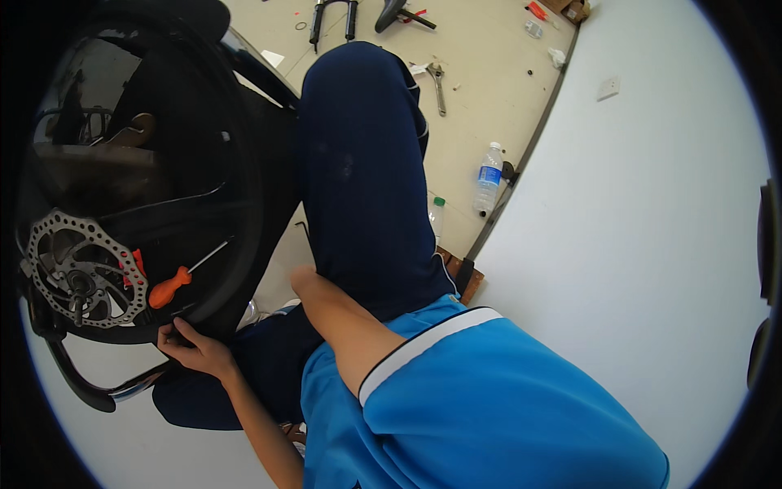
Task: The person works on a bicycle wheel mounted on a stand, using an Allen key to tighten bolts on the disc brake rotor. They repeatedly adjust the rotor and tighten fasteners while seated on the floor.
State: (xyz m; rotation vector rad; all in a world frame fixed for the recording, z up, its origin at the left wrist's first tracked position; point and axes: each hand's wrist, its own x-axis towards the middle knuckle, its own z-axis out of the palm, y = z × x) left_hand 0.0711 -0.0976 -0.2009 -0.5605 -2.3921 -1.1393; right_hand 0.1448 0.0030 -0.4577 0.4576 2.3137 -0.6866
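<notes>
My left hand (198,351) is at the near edge of a black chair seat (244,214), its thumb and fingers curled close together; whether something small is pinched there cannot be told. On the seat, a steel disc brake rotor (46,263), with a hub and axle at its centre, lies left of an orange-handled screwdriver (171,288). A red item (139,263) shows partly behind the rotor. My right forearm passes behind my raised leg, and the right hand is out of view. A thin, bent dark rod (305,237), perhaps a hex key, sticks up beside that leg.
Beyond my knee, the floor holds an adjustable wrench (438,88), a bicycle saddle with its post (391,13) and a suspension fork (316,24). Plastic bottles (489,177) stand or lie near the white wall (611,244). The chair's curved armrests (76,379) flank the seat.
</notes>
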